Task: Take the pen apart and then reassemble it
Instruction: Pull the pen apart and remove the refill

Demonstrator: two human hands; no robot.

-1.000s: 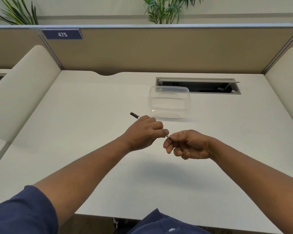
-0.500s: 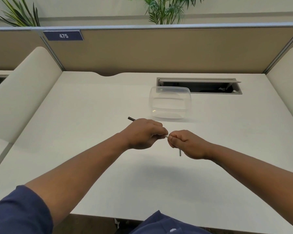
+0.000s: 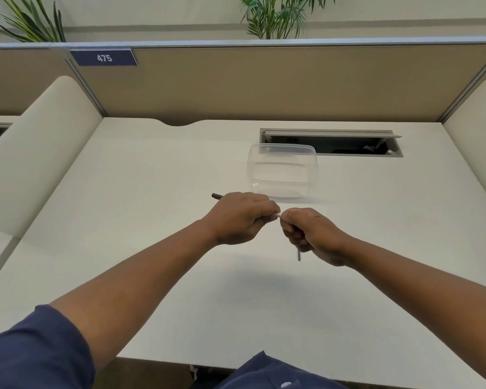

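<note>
My left hand is closed around the pen's barrel, whose dark end pokes out to the left past my knuckles. A short white bit of the pen shows in the gap between my two hands. My right hand pinches that white end with its fingertips and also holds a thin dark grey pen part that hangs down below its fingers. Both hands hover above the white desk, almost touching. Most of the pen is hidden inside my fists.
A clear plastic container stands just behind my hands. Behind it lies an open cable slot in the desk. Beige partitions close off the back and both sides, with a "475" label at the back left.
My right hand has turned so that a thin dark part now hangs below its fingers. The barrel's dark end has dropped lower and shows less past my left hand.
</note>
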